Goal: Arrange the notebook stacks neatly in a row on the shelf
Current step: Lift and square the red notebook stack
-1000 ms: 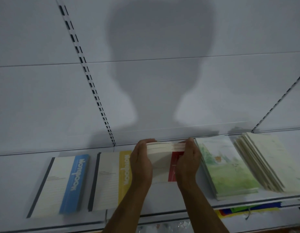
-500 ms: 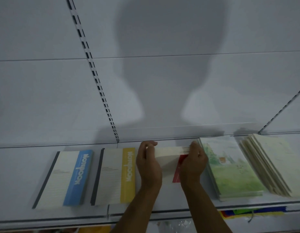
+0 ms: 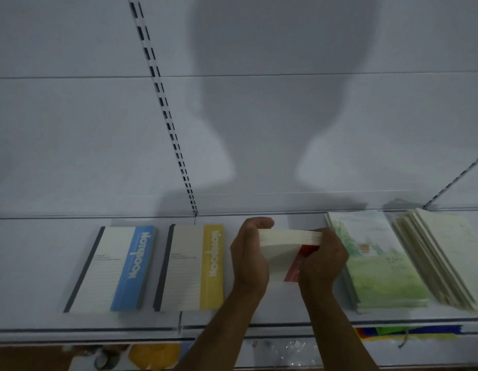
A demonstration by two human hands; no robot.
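Both hands, left hand (image 3: 248, 259) and right hand (image 3: 323, 263), clamp the red notebook stack (image 3: 283, 253) by its sides, probably squaring its edges.

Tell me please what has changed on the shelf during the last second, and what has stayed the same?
Little changed. Both hands keep hold of the red notebook stack: the left hand on its left side, the right hand on its right, squaring it up. The stack seems tipped slightly lower toward the shelf. The blue stack, yellow stack, green stack and fanned pale stack lie as before.
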